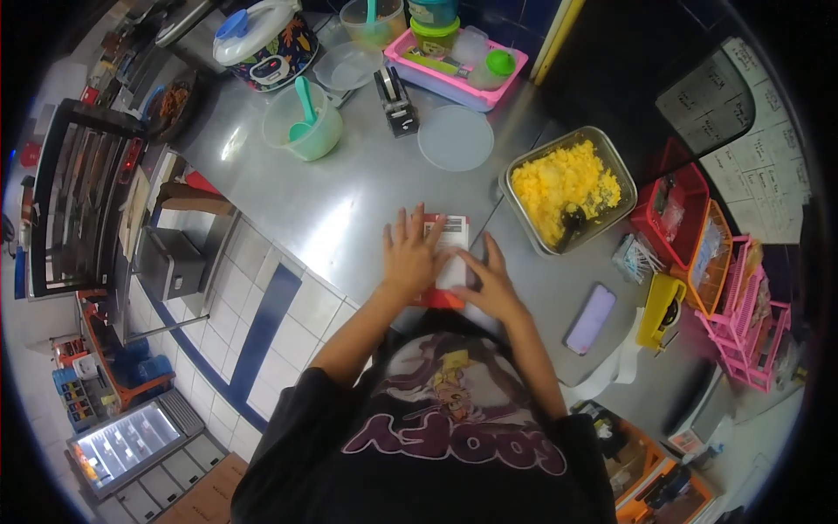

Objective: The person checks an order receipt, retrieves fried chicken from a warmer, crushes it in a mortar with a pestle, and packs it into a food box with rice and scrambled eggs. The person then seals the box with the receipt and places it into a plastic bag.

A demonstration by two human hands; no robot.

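Note:
A flat red-and-white piece with a printed label [453, 230] lies on the steel counter close in front of my body; I cannot tell whether it is a box or a packet. My left hand [410, 251] rests flat across its left side, fingers spread. At its right edge is my right hand [493, 286], with the fingers apart and the thumb side reaching over the white part. The hands partly cover the piece. Beyond it sits a round translucent lid [456, 138], and a black tape dispenser [397, 105] stands to the lid's left.
To the right is a metal pan [630, 208] of yellow crumbly food with a dark utensil in it. A purple phone [590, 318], a yellow tape dispenser [660, 312] and a red basket [646, 223] lie farther right. A green tub [319, 140] and pink tray [478, 94] stand behind.

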